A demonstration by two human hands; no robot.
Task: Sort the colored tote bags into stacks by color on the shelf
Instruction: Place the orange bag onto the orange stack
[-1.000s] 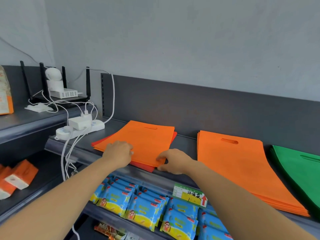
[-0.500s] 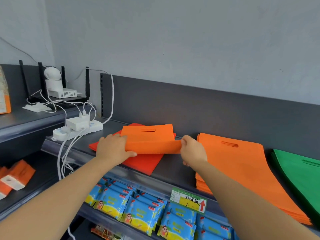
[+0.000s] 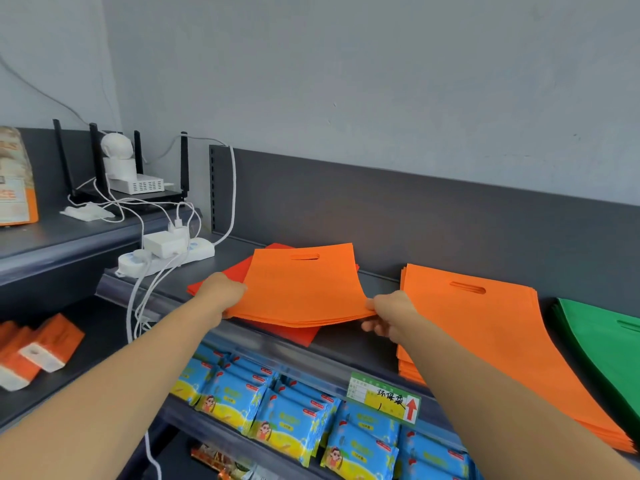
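My left grip (image 3: pixel 221 296) and right grip (image 3: pixel 390 317) now pinch the orange bags (image 3: pixel 301 289), lifted off the red bags (image 3: pixel 291 336), ready for the orange stack (image 3: pixel 485 341).

The orange tote bags (image 3: pixel 301 289) look like thin, soft, matt cloth with a faintly fibrous face, as do the red bags (image 3: pixel 294 336) beneath and the green stack (image 3: pixel 602 351). The shelf (image 3: pixel 353 344) is dark grey, matt-painted metal. The blue packets (image 3: pixel 287 424) are glossy plastic film. The power strip (image 3: pixel 201 249) is smooth white plastic.
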